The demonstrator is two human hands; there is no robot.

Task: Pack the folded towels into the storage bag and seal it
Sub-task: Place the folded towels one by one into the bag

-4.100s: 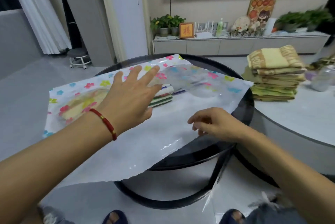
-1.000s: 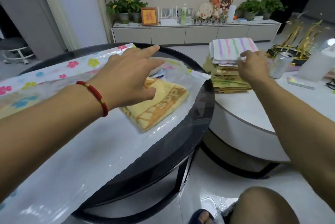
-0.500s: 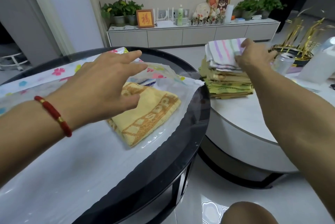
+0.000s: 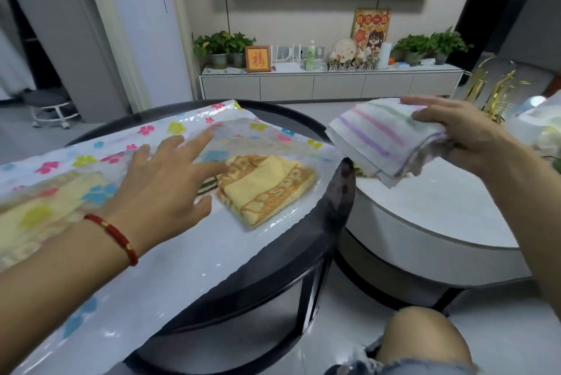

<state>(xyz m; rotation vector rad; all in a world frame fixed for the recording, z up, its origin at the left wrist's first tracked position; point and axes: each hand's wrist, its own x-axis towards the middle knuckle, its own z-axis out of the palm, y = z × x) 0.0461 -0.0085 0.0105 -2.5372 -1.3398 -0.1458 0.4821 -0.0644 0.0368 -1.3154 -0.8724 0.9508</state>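
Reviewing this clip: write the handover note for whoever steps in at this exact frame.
Left hand: open, fingers spread over the storage bag on the black round table.
Right hand: grips the striped towel, held in the air between the tables.
Done: yellow towel lies inside the bag near its mouth; more towels show through the flowered film further in.
Left: slide the striped towel in, pack any towels remaining on the white table, seal the bag.

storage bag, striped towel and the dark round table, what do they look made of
Storage bag: thin glossy plastic film, seemingly; it shines, and the yellow towel shows through it.
Striped towel, held in the right hand: soft woven cloth, probably cotton terry; it droops in limp folds.
Dark round table: a glossy black top, perhaps glass or lacquer; which one is unclear.
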